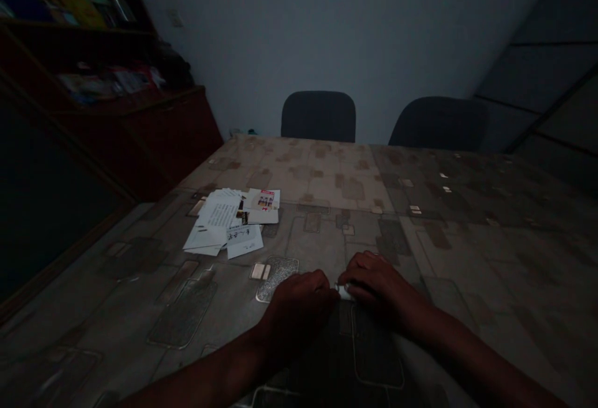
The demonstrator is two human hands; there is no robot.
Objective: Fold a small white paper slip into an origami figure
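Close together over the near part of the table, my left hand [303, 302] and my right hand [374, 280] are both closed. Between their fingertips shows a small white piece [344, 292], which looks like paper or card; most of it is hidden by the fingers. The left fingers pinch its left end and the right fingers its right end. To the left and farther off lies a loose pile of white printed cards or papers [219, 215], overlapping one another. One card [265, 200] in it bears a red and coloured picture.
A patterned tablecloth [327, 174] covers the large table. Two dark chairs [318, 115] stand at its far edge, before a pale wall. At the left is a wooden cabinet [163, 134] with shelves of mixed goods. The room is dim.
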